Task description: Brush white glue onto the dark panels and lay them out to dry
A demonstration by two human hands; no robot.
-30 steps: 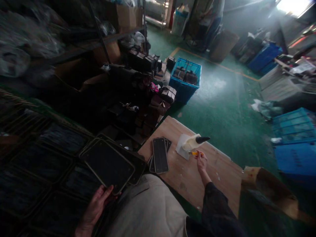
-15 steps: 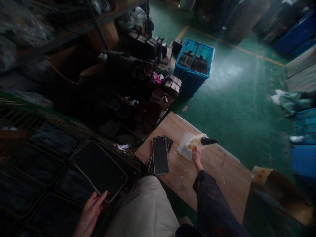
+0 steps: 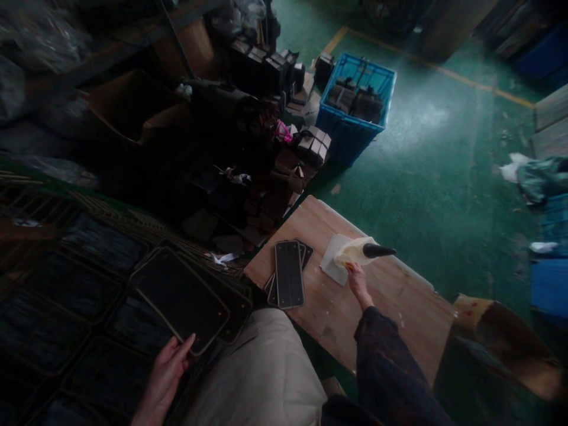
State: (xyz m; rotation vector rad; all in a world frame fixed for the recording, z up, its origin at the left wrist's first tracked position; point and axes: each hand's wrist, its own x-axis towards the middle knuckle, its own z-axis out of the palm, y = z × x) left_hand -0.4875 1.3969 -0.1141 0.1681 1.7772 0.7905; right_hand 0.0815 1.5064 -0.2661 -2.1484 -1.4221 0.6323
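Note:
My left hand [image 3: 166, 376] pinches the near corner of a dark rectangular panel [image 3: 180, 296] with a pale rim and small corner dots. Another dark panel [image 3: 237, 316] lies partly beneath it. On the wooden board, my right hand [image 3: 358, 283] is closed around a small stick-like tool with a yellow-orange handle [image 3: 349, 266]; its working end is hidden. That tool reaches to a cream-coloured container [image 3: 351, 251] with a black cone-shaped end [image 3: 378, 250], lying on a white sheet [image 3: 331, 260]. Left of the sheet, several similar dark panels [image 3: 289, 275] are stacked askew.
The wooden board [image 3: 394, 337] stands before my knee. Beyond it is a blue crate [image 3: 355, 118] with dark bundles. Many dark panels [image 3: 39, 331] fill a slatted container at left. An open cardboard box [image 3: 501, 337] sits at right, with shelving [image 3: 110, 59] at upper left.
The view has shifted slightly. Both hands keep their grips; the right hand stays at the cream container, and its tool's orange part shows less now.

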